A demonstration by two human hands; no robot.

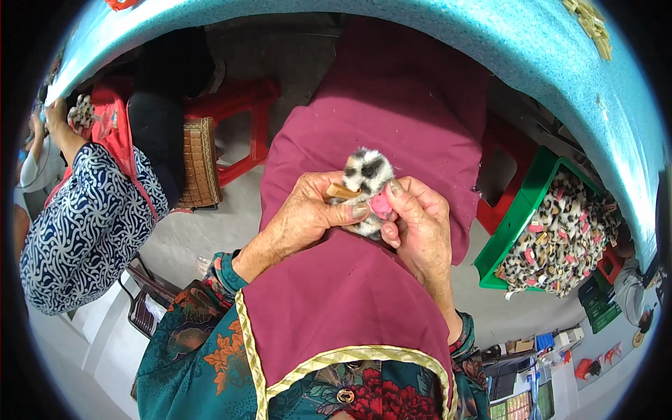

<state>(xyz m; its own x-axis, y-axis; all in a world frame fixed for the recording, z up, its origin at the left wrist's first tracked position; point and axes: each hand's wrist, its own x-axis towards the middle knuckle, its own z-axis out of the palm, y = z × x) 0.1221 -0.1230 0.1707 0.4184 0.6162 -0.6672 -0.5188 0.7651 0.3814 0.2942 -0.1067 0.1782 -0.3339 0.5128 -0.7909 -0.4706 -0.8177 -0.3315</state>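
Note:
Over my lap, both hands hold a small furry plush piece (368, 168), white with black spots. My left hand (301, 210) is closed on its left side, thumb pressed across the fur. Between those fingers sits a short tan strip (341, 191), like a folded tag or clip; I cannot tell which. At the plush's right side my right hand (423, 220) pinches a pink patch (381, 204) between thumb and fingers. Part of the plush's lower end is hidden by the hands.
A maroon apron (378, 91) covers my lap. Ahead curves the edge of a blue table (455, 31), with tan strips (591, 26) piled at right. A green crate (490, 262) of spotted plush pieces (560, 238) stands at right. Left are a red stool (259, 115) and a seated person (91, 217).

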